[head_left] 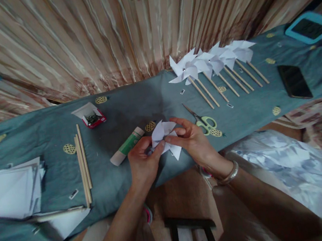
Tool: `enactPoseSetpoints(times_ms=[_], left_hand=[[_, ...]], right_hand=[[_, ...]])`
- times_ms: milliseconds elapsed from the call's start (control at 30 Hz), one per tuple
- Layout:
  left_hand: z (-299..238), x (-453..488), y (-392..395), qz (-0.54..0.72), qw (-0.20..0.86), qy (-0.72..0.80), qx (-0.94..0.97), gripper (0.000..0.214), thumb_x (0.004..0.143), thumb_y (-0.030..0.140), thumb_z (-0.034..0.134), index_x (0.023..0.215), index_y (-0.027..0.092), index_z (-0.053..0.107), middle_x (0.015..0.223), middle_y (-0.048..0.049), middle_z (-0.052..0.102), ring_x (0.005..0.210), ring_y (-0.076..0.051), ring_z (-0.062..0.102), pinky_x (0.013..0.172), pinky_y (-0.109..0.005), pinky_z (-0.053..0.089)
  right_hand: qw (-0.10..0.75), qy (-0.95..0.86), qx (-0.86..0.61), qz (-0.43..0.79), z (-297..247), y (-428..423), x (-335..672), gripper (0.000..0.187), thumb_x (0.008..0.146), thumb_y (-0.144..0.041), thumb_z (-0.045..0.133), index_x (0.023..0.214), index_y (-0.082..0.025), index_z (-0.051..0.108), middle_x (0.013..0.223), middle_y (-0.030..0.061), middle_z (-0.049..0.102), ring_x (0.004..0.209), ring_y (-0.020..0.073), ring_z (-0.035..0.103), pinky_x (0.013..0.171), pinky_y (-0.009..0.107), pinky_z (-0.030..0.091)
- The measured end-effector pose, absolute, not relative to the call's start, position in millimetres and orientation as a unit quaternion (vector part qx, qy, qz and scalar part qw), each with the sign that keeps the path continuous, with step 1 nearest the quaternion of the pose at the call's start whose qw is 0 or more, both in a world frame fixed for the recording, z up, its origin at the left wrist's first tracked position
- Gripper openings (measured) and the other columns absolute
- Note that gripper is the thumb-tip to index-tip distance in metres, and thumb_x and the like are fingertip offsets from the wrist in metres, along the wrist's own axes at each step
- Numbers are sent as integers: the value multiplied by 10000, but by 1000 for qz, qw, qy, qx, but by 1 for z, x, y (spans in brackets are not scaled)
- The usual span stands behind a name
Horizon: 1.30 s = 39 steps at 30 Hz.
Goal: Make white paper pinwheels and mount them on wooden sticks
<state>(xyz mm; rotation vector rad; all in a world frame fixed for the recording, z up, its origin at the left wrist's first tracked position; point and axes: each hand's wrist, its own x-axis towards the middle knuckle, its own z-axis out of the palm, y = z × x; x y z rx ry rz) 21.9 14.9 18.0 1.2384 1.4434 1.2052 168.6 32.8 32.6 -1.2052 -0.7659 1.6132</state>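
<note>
Between my two hands is a white paper pinwheel [165,130], its points folded in toward the middle. My left hand [144,161] pinches its left side, thumb near the centre. From the right, my right hand [193,139] grips it, with the thumb also on the folded middle. What lies under the fingertips is hidden. A green and white glue stick [127,146] lies just left of the paper. Scissors with pale green handles [207,124] rest to the right, close to my right hand.
Several finished pinwheels on sticks [216,62] lie at the back right. A red box of metal pins [94,117], wooden sticks [84,166] and stacked paper squares [12,190] are on the left. A phone [294,81] and a blue-framed tablet [310,27] sit far right; a plastic bag [292,168] is below.
</note>
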Motion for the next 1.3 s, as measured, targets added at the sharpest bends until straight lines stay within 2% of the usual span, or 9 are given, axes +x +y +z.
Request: enactPoseSetpoints(times_ms=[200, 367, 733, 1300], left_hand=[[20, 22, 16, 478, 422, 583, 503, 109, 749, 307, 742, 722, 202, 730, 637, 24, 616, 600, -138, 518, 569, -255, 388], [21, 22, 16, 474, 431, 584, 499, 116, 748, 309, 734, 725, 196, 725, 646, 22, 619, 612, -142, 527, 583, -255, 390], [23, 21, 16, 476, 413, 581, 515, 122, 751, 303, 733, 692, 196, 722, 628, 21, 629, 589, -135, 522, 563, -249, 392], [27, 22, 18, 475, 404, 581, 523, 142, 740, 301, 715, 649, 194, 694, 600, 33, 597, 578, -126, 510, 553, -244, 377]], right_hand=[[474, -316, -494, 657, 32, 33, 169, 697, 525, -370, 921, 1107, -249, 556, 658, -98, 679, 598, 115, 609, 600, 267, 482], [473, -317, -492, 659, 31, 33, 169, 685, 524, -382, 925, 1095, -266, 564, 698, -89, 687, 638, 131, 630, 629, 285, 503], [474, -317, -496, 654, 33, 32, 169, 634, 541, -344, 912, 1074, -258, 580, 638, -112, 652, 592, 111, 605, 616, 273, 502], [478, -326, -492, 651, 28, 31, 170, 545, 577, -319, 894, 1040, -264, 613, 682, -90, 671, 631, 125, 627, 644, 287, 525]])
